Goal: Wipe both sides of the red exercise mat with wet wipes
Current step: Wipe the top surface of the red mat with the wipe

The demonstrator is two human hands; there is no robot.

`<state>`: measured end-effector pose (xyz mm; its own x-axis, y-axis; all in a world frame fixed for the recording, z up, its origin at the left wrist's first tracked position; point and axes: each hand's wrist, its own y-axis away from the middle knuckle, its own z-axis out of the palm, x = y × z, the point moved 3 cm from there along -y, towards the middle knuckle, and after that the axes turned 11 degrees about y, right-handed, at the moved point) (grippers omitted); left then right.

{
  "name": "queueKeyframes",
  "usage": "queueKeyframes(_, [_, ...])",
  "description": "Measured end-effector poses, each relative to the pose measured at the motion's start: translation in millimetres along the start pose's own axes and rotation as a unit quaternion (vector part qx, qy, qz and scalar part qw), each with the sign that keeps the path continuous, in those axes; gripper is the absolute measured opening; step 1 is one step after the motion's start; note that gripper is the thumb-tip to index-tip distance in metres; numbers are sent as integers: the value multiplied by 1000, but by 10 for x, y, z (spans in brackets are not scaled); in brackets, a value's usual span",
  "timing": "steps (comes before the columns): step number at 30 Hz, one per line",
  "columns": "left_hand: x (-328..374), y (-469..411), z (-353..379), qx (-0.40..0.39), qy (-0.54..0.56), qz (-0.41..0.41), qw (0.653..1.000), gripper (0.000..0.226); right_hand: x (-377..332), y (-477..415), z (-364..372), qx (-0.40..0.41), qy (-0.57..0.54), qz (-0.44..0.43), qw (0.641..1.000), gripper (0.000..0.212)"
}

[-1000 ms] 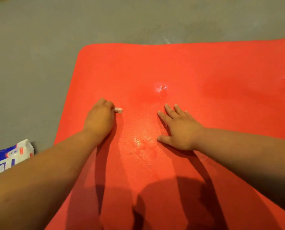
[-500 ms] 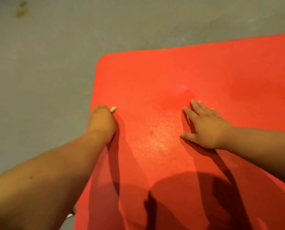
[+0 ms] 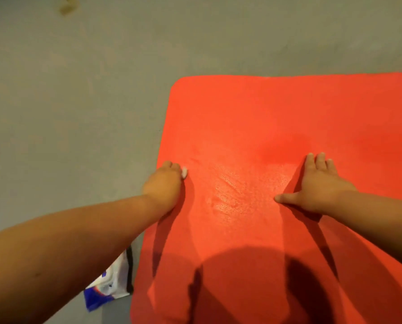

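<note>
— Head view from up there looks straight down on what I see from here: the red exercise mat lies flat on the grey floor, its rounded far-left corner in plain sight.

— And the hands?

— Both are on the mat. The left hand sits right at the mat's left edge, knuckles up, its grip closed tight round a balled-up wet wipe. Only a small white bit pokes out on the inner side of the fist, touching the mat.

— The other one?

— The right hand is well apart from it, further in on the mat. No grip there at all: palm down, fingers straight and close together, thumb spread out toward the left. It holds nothing and just presses the surface.

— Anything between them?

— A wet patch that shines, with a few small creases in the mat.

— Where are the spare wipes?

— A white and blue pack of wipes lies on the floor just beside the mat's left edge, half hidden under the left forearm. Far off on the floor there's a yellowish smudge.
</note>
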<state>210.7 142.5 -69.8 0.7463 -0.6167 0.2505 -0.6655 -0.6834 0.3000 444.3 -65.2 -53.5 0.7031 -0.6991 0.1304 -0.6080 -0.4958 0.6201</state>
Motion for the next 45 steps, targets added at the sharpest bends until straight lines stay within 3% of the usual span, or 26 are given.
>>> queueKeyframes(2, [209,448,186,-29,41,158,986,17,36,2,64,23,-18,2,1000,137])
queueKeyframes(4, [197,625,264,-55,56,231,970,18,38,-2,86,40,-24,0,999,136])
queueKeyframes(5, [139,517,254,-22,48,234,971,18,24,-5,90,51,-24,-4,998,136])
queueKeyframes(9, [-184,-324,4,86,48,9,995,16,-63,-21,116,102,-37,-58,992,131])
queueKeyframes(10, [-223,-403,-32,97,42,-15,994,17,-118,-9,131,102,-40,-80,991,130])
queueKeyframes(13, [-242,-13,57,83,24,73,994,27,-370,54,148,98,-23,-170,980,125])
queueKeyframes(17, [-406,779,169,-2,29,183,983,29,-667,66,112,97,8,-258,961,118])
queueKeyframes(21, [-367,119,-17,86,29,79,993,18,-724,5,115,98,11,-257,961,117])
queueKeyframes(25, [-268,-463,-105,109,48,9,993,12,-767,-32,110,93,7,-259,961,119])
queueKeyframes(27, [-320,-226,-57,109,29,87,990,13,-776,-56,71,100,-7,-258,961,120])
queueKeyframes(29, [-361,254,12,57,32,192,979,13,-762,-74,5,112,-38,-251,961,122])
queueKeyframes(31, [-462,496,35,9,22,243,970,12,-738,-84,-26,116,-49,-254,959,125])
queueKeyframes(33, [-489,200,-39,23,16,210,977,11,-727,-112,-16,103,-38,-257,960,127])
queueKeyframes(38, [-248,-1157,-317,136,69,-40,988,18,-789,-162,-21,76,-29,-247,966,133])
queueKeyframes(40, [-146,-1224,-318,146,73,-54,985,16,-797,-171,-32,73,-37,-241,967,136])
queueKeyframes(41, [-111,-1100,-252,138,62,-18,988,13,-801,-167,-49,67,-40,-238,968,137])
queueKeyframes(43, [0,-554,-49,96,53,135,985,8,-813,-165,-86,56,-37,-234,970,138])
queueKeyframes(45, [93,79,121,-47,61,297,952,10,-818,-163,-102,48,-29,-230,972,139])
